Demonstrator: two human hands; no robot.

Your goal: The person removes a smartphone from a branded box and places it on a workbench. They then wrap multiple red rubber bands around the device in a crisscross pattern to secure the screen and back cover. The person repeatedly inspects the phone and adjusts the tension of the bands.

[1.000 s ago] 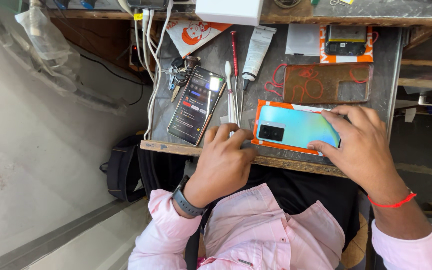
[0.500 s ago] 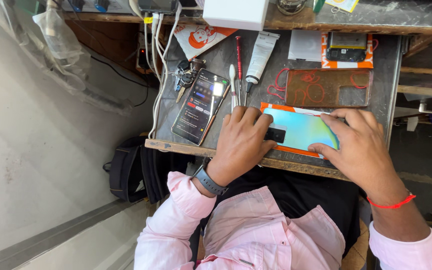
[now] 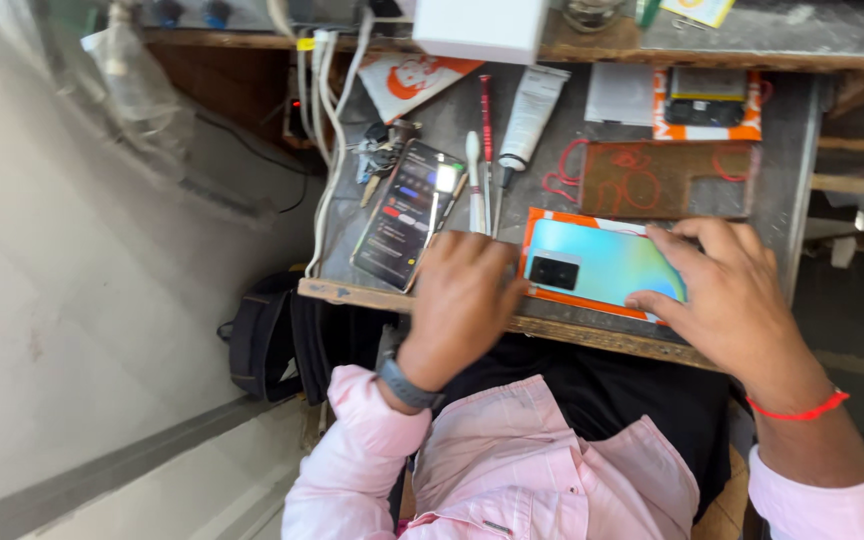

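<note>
Hands flank blue phone near bench edge.

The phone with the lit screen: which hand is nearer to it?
Left. The left hand lies just right of the lit phone, almost touching it. The right hand is farther right, on the blue phone.

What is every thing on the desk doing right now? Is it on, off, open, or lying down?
Black phone: lying face up, screen lit.
Shiny blue phone: face down on an orange mat.
Left hand: resting at the blue phone's camera end.
Right hand: fingers pressing its other end.
White tube: lying flat.
</note>
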